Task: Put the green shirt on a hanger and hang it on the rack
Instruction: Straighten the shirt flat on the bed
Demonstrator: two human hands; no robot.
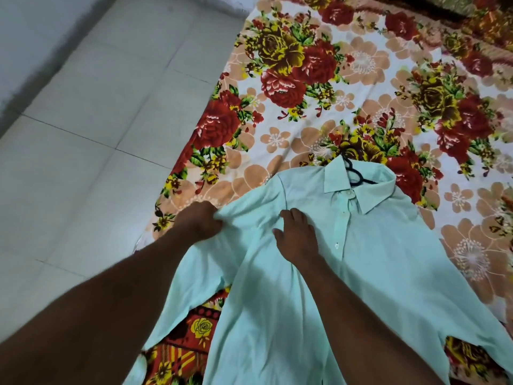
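A pale green shirt (pixel 374 259) lies front up and buttoned on a floral bedsheet (pixel 305 79), collar pointing away from me. A black hanger (pixel 358 177) shows inside the collar, its hook poking out past the neck; the rest of it is hidden under the cloth. My left hand (pixel 198 220) grips the shirt's left shoulder seam at the bed's edge. My right hand (pixel 295 236) lies flat on the chest beside the button placket, fingers spread and pressing the fabric. No rack is in view.
White floor tiles (pixel 97 120) fill the left side, with a wall base at the far left. The bedsheet's edge runs diagonally from top centre to bottom left. A darker patterned cloth (pixel 183 345) shows under the shirt's sleeve near me.
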